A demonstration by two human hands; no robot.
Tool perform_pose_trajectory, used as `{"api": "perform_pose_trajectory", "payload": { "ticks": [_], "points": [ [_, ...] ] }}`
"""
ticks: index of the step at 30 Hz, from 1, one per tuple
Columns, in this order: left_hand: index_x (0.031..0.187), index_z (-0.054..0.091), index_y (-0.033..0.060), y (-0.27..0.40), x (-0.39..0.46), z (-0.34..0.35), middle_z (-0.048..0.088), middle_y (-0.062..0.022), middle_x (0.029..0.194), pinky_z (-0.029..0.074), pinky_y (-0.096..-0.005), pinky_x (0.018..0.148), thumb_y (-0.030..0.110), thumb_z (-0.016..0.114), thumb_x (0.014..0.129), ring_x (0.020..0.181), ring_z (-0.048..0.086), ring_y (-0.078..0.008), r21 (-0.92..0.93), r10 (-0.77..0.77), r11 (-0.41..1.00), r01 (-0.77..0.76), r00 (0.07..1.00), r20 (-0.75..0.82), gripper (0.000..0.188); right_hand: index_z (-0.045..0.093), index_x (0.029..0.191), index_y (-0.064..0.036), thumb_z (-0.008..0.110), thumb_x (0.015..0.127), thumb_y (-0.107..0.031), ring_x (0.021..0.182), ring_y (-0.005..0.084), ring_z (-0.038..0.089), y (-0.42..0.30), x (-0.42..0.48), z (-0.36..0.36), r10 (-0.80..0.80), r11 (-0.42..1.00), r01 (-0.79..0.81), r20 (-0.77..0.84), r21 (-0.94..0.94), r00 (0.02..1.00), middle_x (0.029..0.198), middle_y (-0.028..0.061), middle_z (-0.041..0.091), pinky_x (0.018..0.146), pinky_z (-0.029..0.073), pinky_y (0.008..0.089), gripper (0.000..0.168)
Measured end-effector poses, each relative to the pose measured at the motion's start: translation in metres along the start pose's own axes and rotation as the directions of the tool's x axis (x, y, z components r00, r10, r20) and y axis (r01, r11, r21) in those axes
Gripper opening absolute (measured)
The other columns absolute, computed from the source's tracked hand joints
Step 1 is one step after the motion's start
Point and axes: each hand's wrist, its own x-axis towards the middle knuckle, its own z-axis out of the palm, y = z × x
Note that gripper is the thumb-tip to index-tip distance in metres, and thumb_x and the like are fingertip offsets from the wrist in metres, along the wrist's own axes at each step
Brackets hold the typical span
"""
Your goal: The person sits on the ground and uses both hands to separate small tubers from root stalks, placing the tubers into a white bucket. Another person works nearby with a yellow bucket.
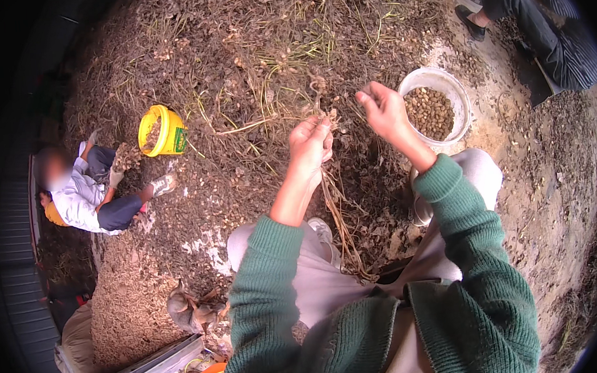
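Observation:
My left hand (312, 146) is closed around a bunch of dried peanut plants. Its root end (331, 120) sticks out above my fingers, and the long dry stems (339, 220) hang down between my knees. To the right, my right hand (383, 109) is raised with curled fingers, apart from the bunch; whether a pod is inside them is hidden. Just beyond that hand stands a white plastic bucket (460, 87), partly filled with peanut pods (431, 113).
Dried peanut vines (266, 42) cover the ground ahead. On the left, a seated person (86, 192) holds a peanut clump (127, 157) by a yellow bucket (170, 128). Another person's legs (522, 21) are upper right. A dog (195, 310) lies near a peanut heap (129, 305).

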Motion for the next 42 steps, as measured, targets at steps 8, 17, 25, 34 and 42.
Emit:
{"api": "perform_pose_trajectory", "payload": {
  "ticks": [8, 17, 25, 34, 42],
  "points": [
    [0.093, 0.05, 0.0039, 0.001, -0.003, 0.001, 0.048, 0.0014, 0.062, 0.026, -0.0187, 0.038, 0.014, 0.057, 0.091, 0.045, 0.038, -0.0038, 0.027, -0.024, 0.999, 0.022, 0.997, 0.067, 0.012, 0.051, 0.072, -0.007, 0.049, 0.094, -0.037, 0.052, 0.0045, 0.037, -0.009, -0.004, -0.001, 0.198, 0.836, -0.405, 0.484, 0.371, 0.852, 0.06, -0.0046, 0.044, 0.041, 0.027, 0.0226, 0.037],
    [0.097, 0.05, 0.0079, 0.005, -0.001, 0.0, 0.045, 0.0023, 0.059, 0.026, -0.0181, 0.037, 0.012, 0.054, 0.092, 0.044, 0.036, -0.0044, -0.054, -0.025, 0.998, 0.028, 0.998, 0.053, 0.008, 0.049, 0.072, -0.01, 0.049, 0.096, -0.03, 0.048, 0.0061, 0.041, -0.006, 0.0, 0.002, 0.366, 0.584, -0.513, 0.36, 0.629, 0.858, 0.061, -0.0025, 0.045, 0.037, 0.024, 0.0177, 0.031],
    [0.09, 0.05, 0.0113, 0.011, 0.002, -0.018, 0.043, 0.001, 0.058, 0.024, -0.0194, 0.038, 0.013, 0.05, 0.094, 0.041, 0.033, -0.0055, -0.311, 0.019, 0.949, 0.053, 0.974, 0.225, 0.004, 0.055, 0.084, -0.001, 0.039, 0.098, -0.039, 0.051, 0.0055, 0.042, -0.018, -0.015, 0.004, 0.417, 0.515, -0.789, 0.706, 0.336, 0.572, 0.065, -0.0012, 0.045, 0.033, 0.022, 0.0159, 0.044],
    [0.091, 0.051, 0.0071, 0.007, 0.0, -0.007, 0.043, 0.0022, 0.056, 0.026, -0.019, 0.037, 0.014, 0.053, 0.093, 0.042, 0.036, -0.0052, -0.095, 0.011, 0.996, 0.003, 0.988, 0.152, 0.007, 0.048, 0.071, -0.011, 0.048, 0.097, -0.032, 0.046, 0.0038, 0.036, -0.02, -0.021, 0.019, 0.369, 0.711, -0.553, 0.439, 0.434, 0.819, 0.058, -0.0053, 0.04, 0.037, 0.023, 0.0184, 0.033],
    [0.095, 0.055, 0.0037, 0.063, -0.021, -0.036, 0.044, 0.003, 0.06, 0.026, -0.0192, 0.038, 0.011, 0.05, 0.093, 0.046, 0.035, -0.0048, -0.187, 0.303, 0.928, -0.322, 0.945, -0.123, 0.009, 0.063, 0.088, -0.002, 0.05, 0.095, -0.029, 0.059, 0.0114, 0.054, 0.014, 0.037, -0.068, 0.283, 0.959, -0.27, -0.21, 0.092, 0.936, 0.066, 0.0056, 0.06, 0.055, 0.044, 0.0274, 0.031]
  ]
}}
